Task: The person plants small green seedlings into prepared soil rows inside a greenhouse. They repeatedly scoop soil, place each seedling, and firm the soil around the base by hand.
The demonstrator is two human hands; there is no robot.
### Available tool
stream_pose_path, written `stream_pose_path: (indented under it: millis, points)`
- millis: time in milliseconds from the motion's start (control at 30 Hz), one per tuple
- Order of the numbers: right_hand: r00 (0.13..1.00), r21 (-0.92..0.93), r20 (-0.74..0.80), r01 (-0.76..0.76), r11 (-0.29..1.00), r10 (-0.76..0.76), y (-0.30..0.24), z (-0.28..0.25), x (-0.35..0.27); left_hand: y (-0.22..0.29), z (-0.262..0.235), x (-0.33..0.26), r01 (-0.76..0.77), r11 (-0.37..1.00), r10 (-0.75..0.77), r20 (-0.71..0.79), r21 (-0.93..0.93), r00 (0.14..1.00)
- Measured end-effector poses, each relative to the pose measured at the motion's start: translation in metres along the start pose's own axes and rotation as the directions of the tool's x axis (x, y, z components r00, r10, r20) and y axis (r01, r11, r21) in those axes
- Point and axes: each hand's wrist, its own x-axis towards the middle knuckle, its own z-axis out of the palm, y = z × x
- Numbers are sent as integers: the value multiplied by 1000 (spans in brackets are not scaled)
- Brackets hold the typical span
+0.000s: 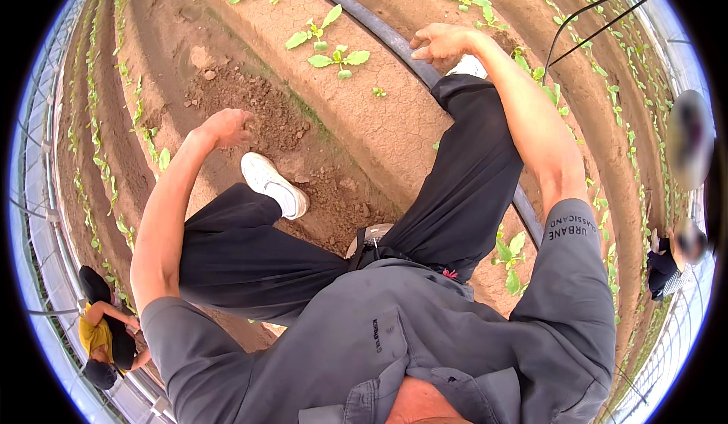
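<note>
Over loose brown crumbled soil (280, 119), the bare left hand (225, 127) was held, its grip not discernible; the bare right hand (446, 42), slightly spread, was positioned near the long black hose (364, 19) along the open tan ridge (379, 132).

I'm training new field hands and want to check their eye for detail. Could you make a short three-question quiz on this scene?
1. Which is nearer the dark hose: the person's left hand or right hand?
2. True or false: the left hand is gripping a leafy seedling.
3. Fill in the blank: the co-worker at the lower left wears a ____ top.

Key:
1. The right hand.
2. False; it is by the loose soil, near a white shoe.
3. Yellow.
</note>
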Motion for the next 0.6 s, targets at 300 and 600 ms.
stream_pose_path:
  millis: [300,600]
  points:
    - [1000,29,-10,26,999,-26,2,4,16,-22,18,-9,49,998,-52,-74,-42,996]
    - [994,63,-101,54,997,-47,13,7,2,-17,0,-9,63,997,-65,-34,-46,997]
